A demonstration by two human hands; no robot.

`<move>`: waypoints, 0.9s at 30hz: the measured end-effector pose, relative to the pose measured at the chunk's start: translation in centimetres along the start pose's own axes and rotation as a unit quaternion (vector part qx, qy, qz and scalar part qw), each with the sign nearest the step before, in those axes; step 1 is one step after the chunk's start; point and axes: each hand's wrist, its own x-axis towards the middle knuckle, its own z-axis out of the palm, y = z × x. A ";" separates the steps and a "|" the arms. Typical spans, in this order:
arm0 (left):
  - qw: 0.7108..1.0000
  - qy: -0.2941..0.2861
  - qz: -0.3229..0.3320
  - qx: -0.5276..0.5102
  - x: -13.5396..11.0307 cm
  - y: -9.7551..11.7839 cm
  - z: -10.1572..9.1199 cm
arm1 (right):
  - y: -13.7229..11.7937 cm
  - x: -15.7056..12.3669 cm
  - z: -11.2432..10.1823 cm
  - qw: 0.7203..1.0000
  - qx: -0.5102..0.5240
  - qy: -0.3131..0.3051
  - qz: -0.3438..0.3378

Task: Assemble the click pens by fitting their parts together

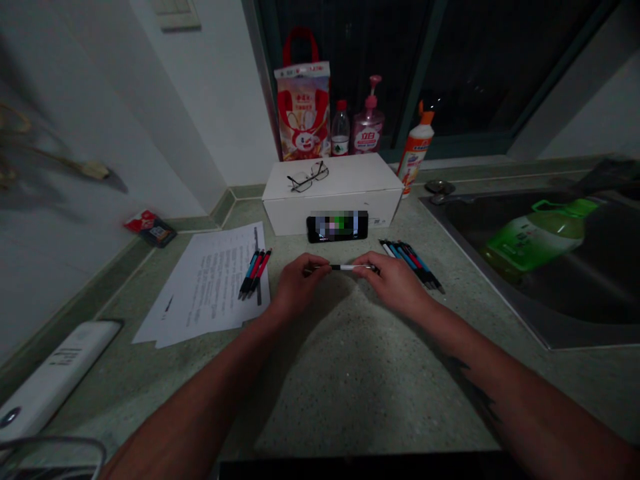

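Currently left hand and right hand have fingers clamped on slim pen, probably ballpoint, from opposite ends, long axis crosswise above worktop

I'm looking at a white wall on my left; ahead is a dark window in a green frame; a speckled stone table runs below both, with a steel sink set in; the light is dim.

Head-worn camera faces forward, downward (close above left hand, right hand) onto countertop.
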 end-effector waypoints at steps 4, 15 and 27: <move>1.000 0.005 0.028 0.014 -0.2 0.1 0.1 | 0.3 0.3 -0.3 0.994 0.098 -0.024 0.033; 0.993 -0.081 -0.006 -0.089 -1.0 0.4 1.1 | 0.1 1.1 -1.1 0.911 0.398 0.059 0.092; 0.993 -0.102 -0.010 -0.053 -1.2 0.3 1.2 | 0.2 1.1 0.2 0.900 0.420 0.083 0.082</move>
